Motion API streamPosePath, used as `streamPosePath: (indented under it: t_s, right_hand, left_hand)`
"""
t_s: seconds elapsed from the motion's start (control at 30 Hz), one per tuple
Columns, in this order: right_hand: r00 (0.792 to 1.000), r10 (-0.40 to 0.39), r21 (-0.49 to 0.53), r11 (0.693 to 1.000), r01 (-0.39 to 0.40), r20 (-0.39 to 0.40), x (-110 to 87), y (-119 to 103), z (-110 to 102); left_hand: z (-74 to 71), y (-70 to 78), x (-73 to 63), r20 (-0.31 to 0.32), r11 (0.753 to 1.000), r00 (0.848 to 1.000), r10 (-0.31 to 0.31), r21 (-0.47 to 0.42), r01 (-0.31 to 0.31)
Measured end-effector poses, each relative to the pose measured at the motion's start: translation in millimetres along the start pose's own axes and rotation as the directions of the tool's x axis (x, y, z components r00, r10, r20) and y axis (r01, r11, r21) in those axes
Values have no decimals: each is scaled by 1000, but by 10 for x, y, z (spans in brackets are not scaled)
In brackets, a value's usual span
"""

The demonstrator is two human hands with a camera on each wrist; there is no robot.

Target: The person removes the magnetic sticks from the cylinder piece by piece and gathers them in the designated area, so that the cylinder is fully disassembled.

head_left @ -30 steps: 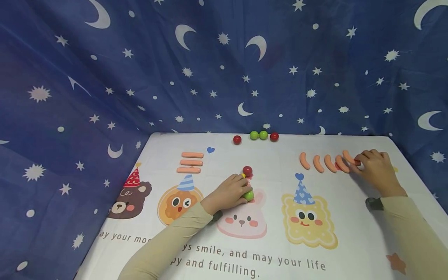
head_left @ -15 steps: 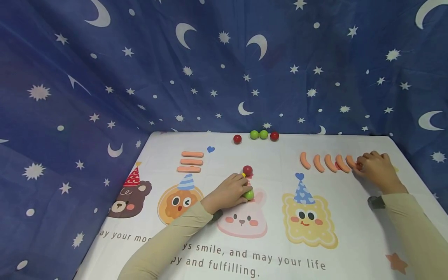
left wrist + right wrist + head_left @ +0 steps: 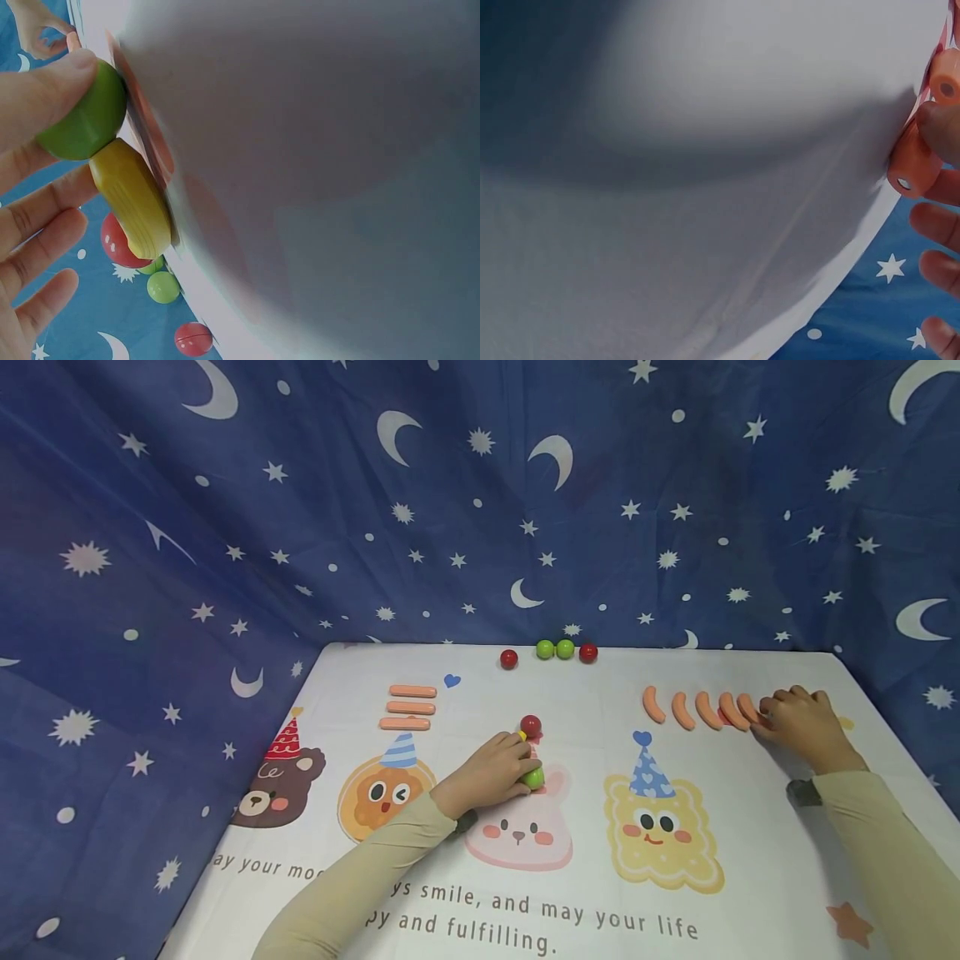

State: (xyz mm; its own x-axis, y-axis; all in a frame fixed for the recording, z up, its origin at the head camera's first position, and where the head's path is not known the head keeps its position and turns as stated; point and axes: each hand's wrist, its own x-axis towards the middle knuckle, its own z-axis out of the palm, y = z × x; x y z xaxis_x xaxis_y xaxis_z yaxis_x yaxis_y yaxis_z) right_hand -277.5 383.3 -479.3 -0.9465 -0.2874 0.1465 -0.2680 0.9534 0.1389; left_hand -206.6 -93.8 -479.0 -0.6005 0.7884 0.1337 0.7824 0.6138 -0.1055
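In the head view my left hand [image 3: 491, 771] pinches a green ball [image 3: 532, 777] over the printed rabbit. The left wrist view shows the thumb on this ball and a yellow ridged toy piece [image 3: 133, 199] against it. Just beyond lies a red ball [image 3: 530, 726]. At the right, my right hand [image 3: 804, 727] holds the rightmost curved toy sausage [image 3: 748, 708] of a row between thumb and index finger. The right wrist view shows that sausage's end [image 3: 913, 169], with the other fingers loosely spread. Several more curved sausages [image 3: 707, 710] lie to its left.
Three straight toy sausages [image 3: 410, 708] lie stacked in parallel at the left. Along the back edge sit two green balls [image 3: 555, 649], a red ball [image 3: 508, 659] and another red ball [image 3: 588, 653]. A starry blue curtain [image 3: 480, 560] rises behind the printed white tablecloth [image 3: 577, 910].
The rightmost curved sausage has been swung into line and slid close to its neighbour by my right hand. The left hand has stayed still on the green ball.
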Motion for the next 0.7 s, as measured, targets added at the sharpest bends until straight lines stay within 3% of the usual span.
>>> streamPosePath:
  t_s: [0.27,0.47,0.7]
  right_hand:
    - [999,20,-22,1000,-21,-33,-13,-98,-41]
    - [995,8,-35,999,-11,-100,-17,-254,-144]
    - [978,-78,5,997,81,-194,-17,-543,-300]
  left_hand:
    - [-3,4,1,9,1000,1000,-6,-7,6]
    - [-2,2,8,-8,1000,1000,1,7,-1]
    - [4,0,8,6,1000,1000,-8,0,8]
